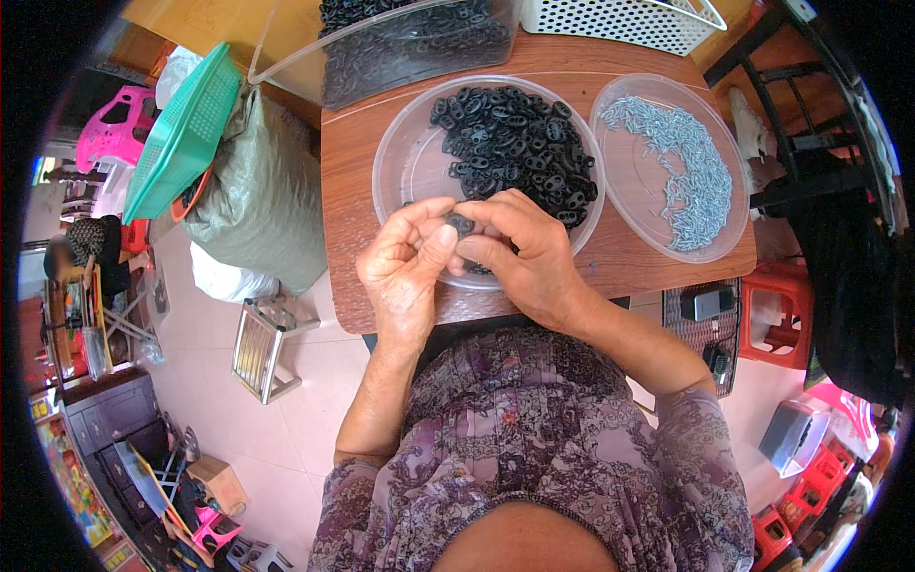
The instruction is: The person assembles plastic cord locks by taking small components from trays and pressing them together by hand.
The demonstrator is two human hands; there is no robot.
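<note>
Between my two hands, over the near part of a round clear tray [383,162], is a small black plastic piece [460,225]. My left hand [408,253] pinches it between thumb and fingers. From the other side my right hand [519,243] closes its thumb and forefinger at the same piece; whether a screw is in those fingertips is hidden. A heap of similar black plastic pieces [515,143], flat with holes, fills much of the tray. To the right, a second clear round tray [624,176] holds many small silvery screws [691,181].
A clear bin [419,62] of black parts and a white perforated basket [624,27] stand at the table's [381,296] far edge. Left of it are a full woven sack [257,191] and a green basket [186,133]. A red stool [777,315] is at the right.
</note>
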